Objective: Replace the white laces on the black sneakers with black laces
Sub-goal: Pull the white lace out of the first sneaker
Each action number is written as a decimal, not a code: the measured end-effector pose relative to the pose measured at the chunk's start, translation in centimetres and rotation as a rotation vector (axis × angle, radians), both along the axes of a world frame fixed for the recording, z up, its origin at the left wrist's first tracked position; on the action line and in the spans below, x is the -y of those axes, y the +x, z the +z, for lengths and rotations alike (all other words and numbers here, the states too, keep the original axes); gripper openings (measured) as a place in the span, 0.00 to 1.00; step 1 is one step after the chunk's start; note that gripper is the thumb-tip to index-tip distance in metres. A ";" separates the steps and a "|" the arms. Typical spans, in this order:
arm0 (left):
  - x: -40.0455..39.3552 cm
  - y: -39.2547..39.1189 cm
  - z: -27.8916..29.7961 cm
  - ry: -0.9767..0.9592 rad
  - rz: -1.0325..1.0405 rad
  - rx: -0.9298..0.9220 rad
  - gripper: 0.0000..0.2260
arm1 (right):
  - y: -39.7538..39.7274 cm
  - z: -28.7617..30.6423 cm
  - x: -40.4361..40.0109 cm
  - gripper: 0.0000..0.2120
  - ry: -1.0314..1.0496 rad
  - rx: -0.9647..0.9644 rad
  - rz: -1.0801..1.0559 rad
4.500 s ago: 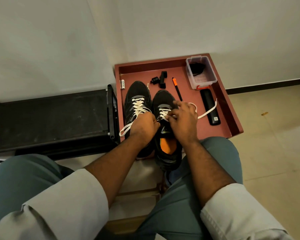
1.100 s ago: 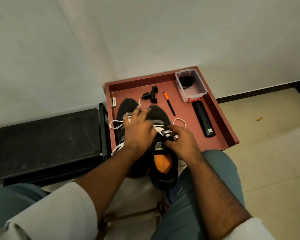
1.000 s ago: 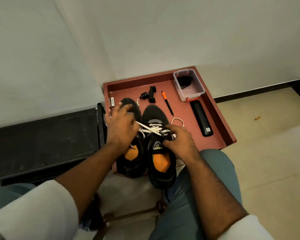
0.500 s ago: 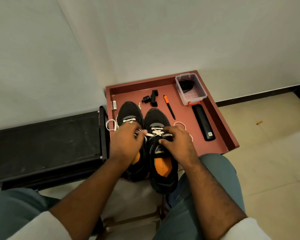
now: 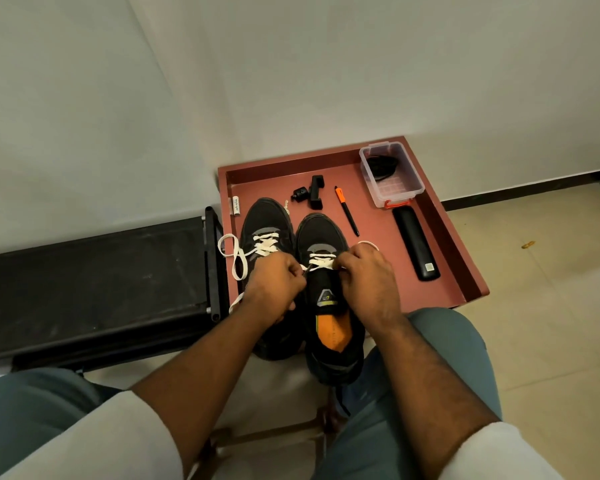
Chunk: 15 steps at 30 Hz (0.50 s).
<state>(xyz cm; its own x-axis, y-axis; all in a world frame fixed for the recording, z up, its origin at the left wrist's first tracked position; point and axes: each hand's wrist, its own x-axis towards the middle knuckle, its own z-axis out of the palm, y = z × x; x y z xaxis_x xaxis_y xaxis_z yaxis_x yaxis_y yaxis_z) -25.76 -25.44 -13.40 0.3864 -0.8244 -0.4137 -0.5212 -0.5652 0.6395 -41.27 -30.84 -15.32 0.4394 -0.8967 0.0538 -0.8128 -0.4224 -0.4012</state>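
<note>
Here, both hands (image 5: 326, 275) pinching flat white lace (image 5: 321, 260), black sneaker (image 5: 328, 306)

**Count on the tray**

Two sneakers (image 5: 321, 271), both with white laces (image 5: 264, 245). One tray (image 5: 458, 258), one clear box (image 5: 390, 176), one pen (image 5: 347, 211), one black bar (image 5: 415, 244), one clip (image 5: 310, 195), one battery (image 5: 236, 206). Two hands (image 5: 368, 271).
</note>
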 end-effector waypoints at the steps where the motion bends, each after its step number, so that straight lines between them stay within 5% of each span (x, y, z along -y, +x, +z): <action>1: 0.0 -0.1 0.1 -0.012 -0.024 -0.006 0.04 | 0.4 0.1 -0.3 0.16 -0.026 -0.050 0.066; 15: -0.1 -0.2 -0.1 -0.066 0.009 -0.121 0.04 | 2.5 0.4 -0.2 0.13 -0.015 -0.195 0.152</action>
